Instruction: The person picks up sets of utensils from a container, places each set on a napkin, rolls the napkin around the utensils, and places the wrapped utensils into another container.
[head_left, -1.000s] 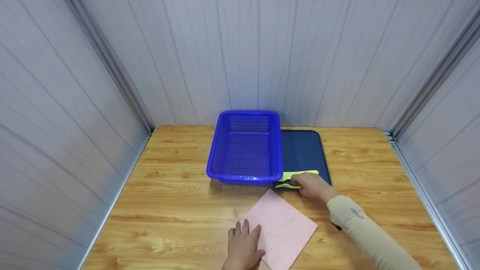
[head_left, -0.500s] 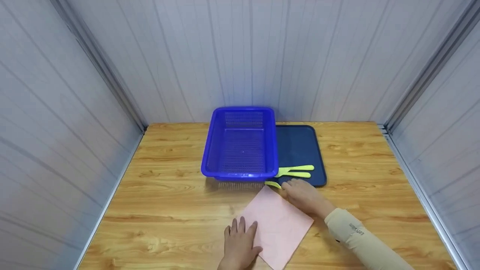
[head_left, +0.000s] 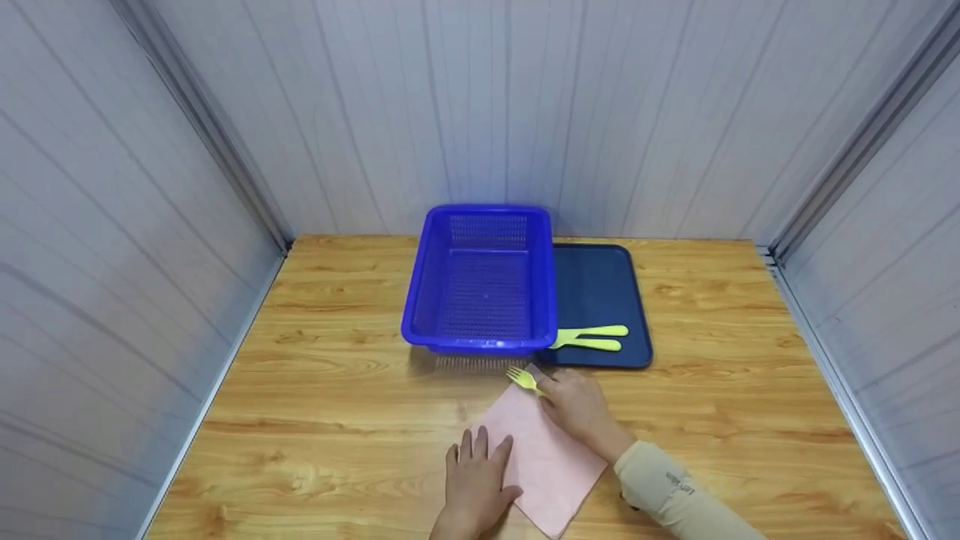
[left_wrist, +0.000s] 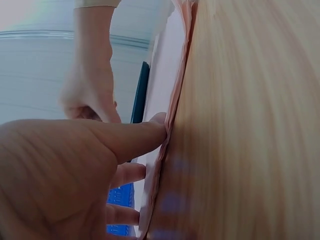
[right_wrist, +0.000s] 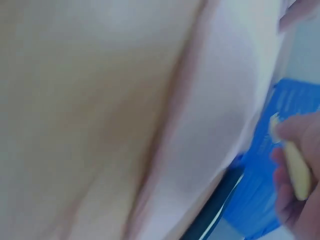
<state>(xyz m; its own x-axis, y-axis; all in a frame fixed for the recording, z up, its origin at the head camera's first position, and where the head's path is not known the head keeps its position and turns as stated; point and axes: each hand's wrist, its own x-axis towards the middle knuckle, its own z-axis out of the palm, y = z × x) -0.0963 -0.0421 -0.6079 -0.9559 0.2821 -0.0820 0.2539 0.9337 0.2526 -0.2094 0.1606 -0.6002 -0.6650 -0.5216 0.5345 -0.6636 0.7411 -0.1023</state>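
A folded pink napkin lies turned like a diamond on the wooden table. My left hand rests flat at its left edge with fingers spread; in the left wrist view the thumb presses the napkin's layered edge. My right hand holds a yellow-green fork over the napkin's far corner, tines pointing left. The right wrist view shows its handle gripped in the curled fingers. Two more yellow-green utensils lie on the dark blue tray, their left ends hidden by the basket.
A blue plastic basket with perforated walls stands behind the napkin and overlaps the tray's left part in the head view. Pale panel walls enclose the table at the back and both sides.
My right hand has left the utensils on the tray and come toward the napkin, bringing the fork out over its far corner. The left hand has stayed at the napkin's left edge.
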